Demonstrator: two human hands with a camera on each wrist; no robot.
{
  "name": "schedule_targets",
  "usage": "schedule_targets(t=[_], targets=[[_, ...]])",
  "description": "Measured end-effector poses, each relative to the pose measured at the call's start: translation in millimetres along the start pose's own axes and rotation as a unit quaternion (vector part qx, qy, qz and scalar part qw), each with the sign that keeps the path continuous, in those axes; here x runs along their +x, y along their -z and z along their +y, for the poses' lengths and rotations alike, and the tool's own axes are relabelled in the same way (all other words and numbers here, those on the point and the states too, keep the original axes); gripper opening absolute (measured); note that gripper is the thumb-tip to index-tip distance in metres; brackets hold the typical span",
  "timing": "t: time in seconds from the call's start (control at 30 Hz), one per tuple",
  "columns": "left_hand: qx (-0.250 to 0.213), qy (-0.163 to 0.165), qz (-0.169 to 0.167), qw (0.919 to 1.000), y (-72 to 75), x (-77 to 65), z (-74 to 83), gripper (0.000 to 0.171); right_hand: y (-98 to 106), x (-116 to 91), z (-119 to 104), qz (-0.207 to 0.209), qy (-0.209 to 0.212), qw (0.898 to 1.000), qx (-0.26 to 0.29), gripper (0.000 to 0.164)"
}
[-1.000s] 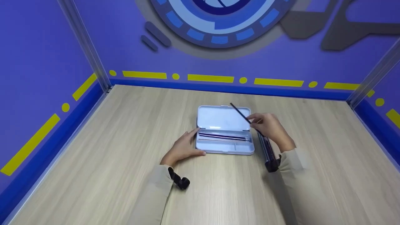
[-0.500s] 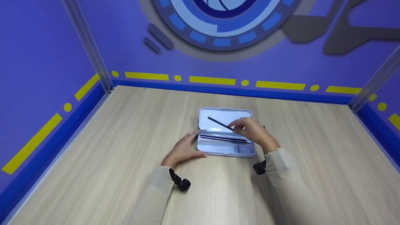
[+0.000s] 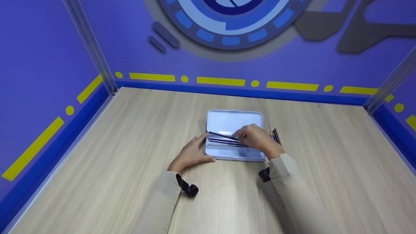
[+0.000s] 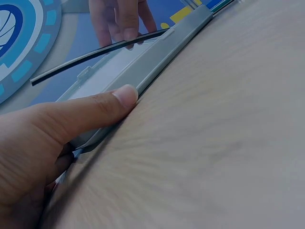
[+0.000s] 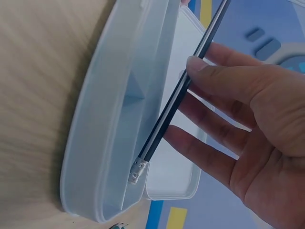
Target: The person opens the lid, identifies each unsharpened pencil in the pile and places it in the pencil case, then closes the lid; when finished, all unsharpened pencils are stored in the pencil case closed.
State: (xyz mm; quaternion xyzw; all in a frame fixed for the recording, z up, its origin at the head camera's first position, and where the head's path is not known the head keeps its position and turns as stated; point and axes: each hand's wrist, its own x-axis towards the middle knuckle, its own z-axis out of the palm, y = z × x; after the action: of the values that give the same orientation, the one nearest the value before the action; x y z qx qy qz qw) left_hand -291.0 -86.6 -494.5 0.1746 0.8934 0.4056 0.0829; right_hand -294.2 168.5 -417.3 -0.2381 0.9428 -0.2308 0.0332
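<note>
A white pencil case (image 3: 230,159) lies with its lid (image 3: 222,118) laid back. My left hand (image 3: 190,154) holds the case's left end, thumb along the front wall and fingers at the back corner. Between thumb and fingers my right hand (image 3: 256,139) pinches a black pencil (image 5: 164,114) with a silvery stripe. It slants over the rear of the tray, its metal ferrule (image 5: 137,171) pointing right, over the small compartment in the right wrist view. Several dark pencils (image 3: 222,141) lie lengthwise in the tray's rear part. The right hand hides their right ends in the head view.
Another bunch of pencils (image 3: 276,136) lies on the wooden table (image 3: 156,130) just right of the case, partly behind the right hand. Blue panels (image 3: 208,65) with yellow marks border the table at the back and sides. Each wrist carries a small black camera (image 3: 192,190).
My right hand has carried the pencil leftward from beside the case and lowered it toward the tray, where it now lies closer to level. The left hand has stayed on the case.
</note>
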Motion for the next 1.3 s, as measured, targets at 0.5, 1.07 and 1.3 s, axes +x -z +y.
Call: schedule_targets(t=[0.5,1.07,1.3], targets=[[-0.006,-0.002,0.002,1.0000,-0.2,0.5,2.7,0.104,2.5,-5.0,1.8,-0.007,-0.043,0.999,0.004,0.026],[-0.008,0.015,0.001,0.9999,-1.3,0.9,1.6,0.105,20.1,-35.0,39.9,0.056,-0.100,0.993,0.018,0.024],[-0.011,0.017,0.001,0.9998,-1.9,-0.1,1.4,0.105,27.7,-48.8,60.2,0.080,-0.116,0.989,0.047,0.028]])
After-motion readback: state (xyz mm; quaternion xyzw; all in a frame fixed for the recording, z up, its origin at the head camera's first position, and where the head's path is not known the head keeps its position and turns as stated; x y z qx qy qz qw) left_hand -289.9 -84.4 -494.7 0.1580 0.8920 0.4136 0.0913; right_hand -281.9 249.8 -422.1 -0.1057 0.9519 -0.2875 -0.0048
